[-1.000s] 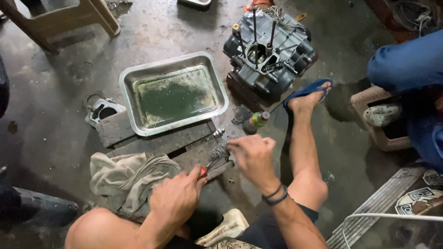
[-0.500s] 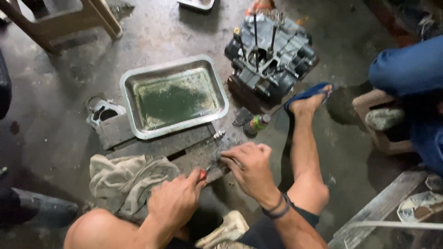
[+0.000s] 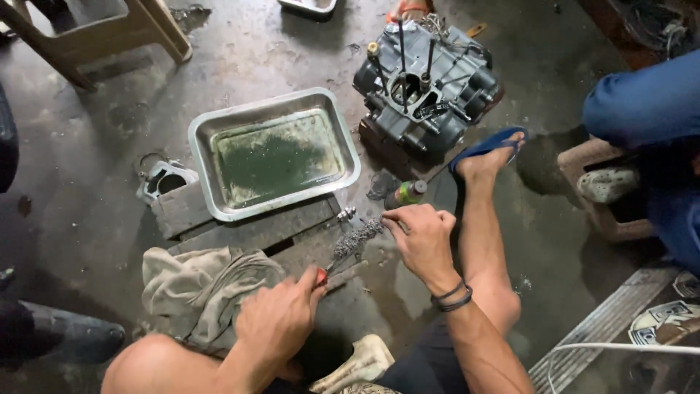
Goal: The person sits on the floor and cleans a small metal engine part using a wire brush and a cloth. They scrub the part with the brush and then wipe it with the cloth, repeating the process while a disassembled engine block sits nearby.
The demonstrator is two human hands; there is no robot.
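My left hand (image 3: 281, 315) grips the red handle end of a thin tool whose tip points up toward a grey, rough, elongated metal part (image 3: 357, 237). My right hand (image 3: 421, 237) pinches the upper end of that part, holding it just above the wooden planks (image 3: 251, 233). A metal tray (image 3: 271, 152) with greenish liquid rests on the planks behind the hands. Further back stands a dark engine block (image 3: 426, 87) with studs sticking up.
A dirty rag (image 3: 197, 284) lies left of my left hand. A small green bottle (image 3: 405, 193) and my sandalled foot (image 3: 487, 149) are near the engine. A grey gasket-like part (image 3: 164, 179) sits left of the tray. Another person in blue sits at right (image 3: 642, 102).
The view has shifted slightly. My right hand has moved right and up along the grey part, and my left hand keeps the tool against it.
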